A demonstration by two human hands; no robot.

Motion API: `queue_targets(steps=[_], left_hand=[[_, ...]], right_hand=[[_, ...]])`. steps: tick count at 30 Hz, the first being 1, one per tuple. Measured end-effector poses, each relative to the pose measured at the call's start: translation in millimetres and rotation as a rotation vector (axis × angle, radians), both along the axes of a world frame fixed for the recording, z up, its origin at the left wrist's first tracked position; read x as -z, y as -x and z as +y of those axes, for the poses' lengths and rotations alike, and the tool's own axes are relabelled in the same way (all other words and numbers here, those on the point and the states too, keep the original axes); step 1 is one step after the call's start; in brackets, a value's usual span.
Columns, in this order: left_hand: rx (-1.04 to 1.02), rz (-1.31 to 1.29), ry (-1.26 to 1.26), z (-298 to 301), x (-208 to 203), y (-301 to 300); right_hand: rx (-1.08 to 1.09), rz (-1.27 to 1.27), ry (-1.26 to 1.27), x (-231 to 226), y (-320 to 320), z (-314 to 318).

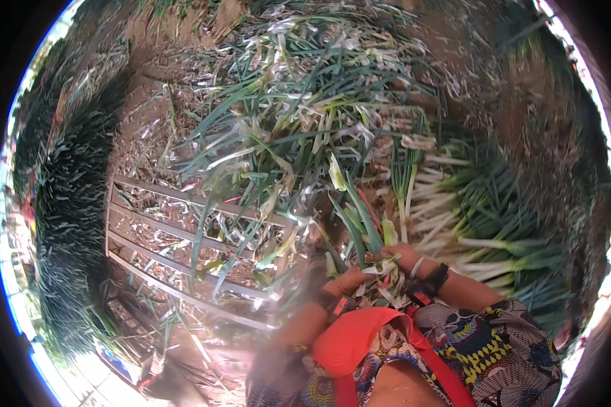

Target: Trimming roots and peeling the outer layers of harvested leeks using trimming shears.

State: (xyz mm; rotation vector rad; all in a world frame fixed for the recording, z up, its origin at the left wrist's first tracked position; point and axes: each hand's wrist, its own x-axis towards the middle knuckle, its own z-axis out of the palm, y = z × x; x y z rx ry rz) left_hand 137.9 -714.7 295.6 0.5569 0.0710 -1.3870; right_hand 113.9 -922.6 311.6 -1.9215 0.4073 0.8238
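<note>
Close to my body, my left hand [351, 280] and my right hand [403, 256] come together, both closed around a spring onion [365, 222]. Its green leaves point up and away from me, one with a torn, pale end. Pale peeled scraps [387, 290] lie just beneath my fingers. To the right of my right hand, trimmed spring onions [482, 210] lie side by side, white stems toward the middle and green tops to the right. Both wrists carry dark bands with small red-marked devices; what my fingertips do is partly hidden.
A large heap of loose green leaves and pale peelings [299, 102] spreads out ahead. At left, a slatted frame [183, 229] lies on the littered ground. Beyond it stands a dense bank of dark green tops [75, 197]. Red straps and patterned cloth cover my lap.
</note>
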Motion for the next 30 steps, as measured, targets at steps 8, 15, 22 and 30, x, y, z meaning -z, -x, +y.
queue_targets(steps=[8,15,22,30], left_hand=[[-0.291,-0.018,-0.122,3.5,-8.1,-117.6],[-0.432,-0.096,-0.14,-15.3,-11.5,-206.3],[-0.671,-0.035,-0.207,-66.0,15.2,-274.0],[-0.988,0.029,-0.224,-81.9,29.5,-341.0]], right_hand=[[-0.447,-0.06,0.062,-29.3,-171.5,12.8],[-0.162,0.184,-0.253,-51.0,-292.1,13.3],[-0.158,0.393,-0.429,-38.9,-415.3,-4.6],[-0.707,0.329,-0.181,-8.7,-525.6,6.5]])
